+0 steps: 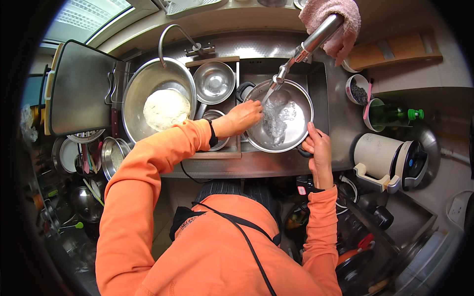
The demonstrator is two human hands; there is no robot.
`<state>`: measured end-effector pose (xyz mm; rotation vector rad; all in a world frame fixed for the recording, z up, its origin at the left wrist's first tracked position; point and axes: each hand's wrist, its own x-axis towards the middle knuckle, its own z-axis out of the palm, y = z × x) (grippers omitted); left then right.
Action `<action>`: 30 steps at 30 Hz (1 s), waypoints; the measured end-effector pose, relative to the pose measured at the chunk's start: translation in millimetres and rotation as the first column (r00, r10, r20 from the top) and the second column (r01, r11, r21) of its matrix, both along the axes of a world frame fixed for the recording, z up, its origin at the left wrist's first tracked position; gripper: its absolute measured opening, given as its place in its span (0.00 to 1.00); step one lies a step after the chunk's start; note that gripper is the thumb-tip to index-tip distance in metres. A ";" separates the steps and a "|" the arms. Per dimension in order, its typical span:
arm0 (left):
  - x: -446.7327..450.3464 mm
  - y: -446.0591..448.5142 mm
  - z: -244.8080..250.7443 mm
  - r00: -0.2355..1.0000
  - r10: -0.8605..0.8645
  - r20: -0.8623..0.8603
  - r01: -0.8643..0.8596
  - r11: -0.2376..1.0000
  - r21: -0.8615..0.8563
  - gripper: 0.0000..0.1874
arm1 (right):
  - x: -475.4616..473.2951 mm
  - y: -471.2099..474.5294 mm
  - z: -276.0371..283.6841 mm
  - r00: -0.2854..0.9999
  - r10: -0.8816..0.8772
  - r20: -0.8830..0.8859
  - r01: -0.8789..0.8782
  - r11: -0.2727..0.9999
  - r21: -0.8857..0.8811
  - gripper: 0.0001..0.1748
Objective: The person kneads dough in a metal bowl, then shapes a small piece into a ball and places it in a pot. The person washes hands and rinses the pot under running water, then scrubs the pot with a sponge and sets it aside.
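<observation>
A stainless steel pot (292, 137) with two black handles stands in the sink (320, 85). Water runs into it from the metal faucet (292, 66), and the surface is churned. My right hand (317, 148) grips the pot at its right handle, thumb on the rim. Over the pot's left rim reaches my left hand (242, 116), its fingers bunched beside the water stream; whether anything is between them is hidden. Left of that arm, a large steel bowl (135, 88) holds a pale mound of dough (166, 109).
Between bowl and pot are a small steel saucepan (214, 79) and another steel vessel (214, 114), partly behind my left arm. A cream electric kettle (377, 155), a green bottle (389, 114) and small bowls are at right. A cutting board (83, 88) stands at left. Pink cloth (333, 26) drapes the faucet.
</observation>
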<state>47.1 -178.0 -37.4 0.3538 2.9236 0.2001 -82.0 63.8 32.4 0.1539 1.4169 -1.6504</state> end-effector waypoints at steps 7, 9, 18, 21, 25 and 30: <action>-8.9 -13.4 -6.6 0.994 -0.037 -0.106 0.032 0.998 -0.046 0.04 | 0.7 -0.1 0.2 0.999 -0.012 -0.051 0.014 0.999 0.037 0.16; 1.4 -0.6 -11.3 0.991 0.128 -0.038 -0.123 0.985 0.117 0.08 | 1.3 -2.4 -1.3 0.997 -0.030 -0.073 0.033 0.999 0.030 0.16; -8.7 -10.1 -9.6 0.980 -0.066 -0.186 0.061 0.998 -0.029 0.11 | 8.1 3.4 0.0 1.000 0.000 0.007 0.000 0.998 0.065 0.17; -12.4 -11.2 -8.6 0.978 -0.106 -0.180 0.089 0.991 -0.101 0.11 | 5.6 4.1 0.1 0.999 -0.021 -0.031 0.021 1.000 0.016 0.17; 9.3 19.3 -16.8 0.987 0.130 0.091 -0.139 0.986 0.097 0.14 | 5.1 1.0 -1.3 0.999 -0.044 -0.015 0.044 0.999 -0.013 0.17; 1.7 35.9 -32.3 0.835 0.482 0.267 -0.545 0.792 0.275 0.16 | 17.6 -0.4 0.0 1.000 -0.018 0.024 0.017 1.000 0.015 0.17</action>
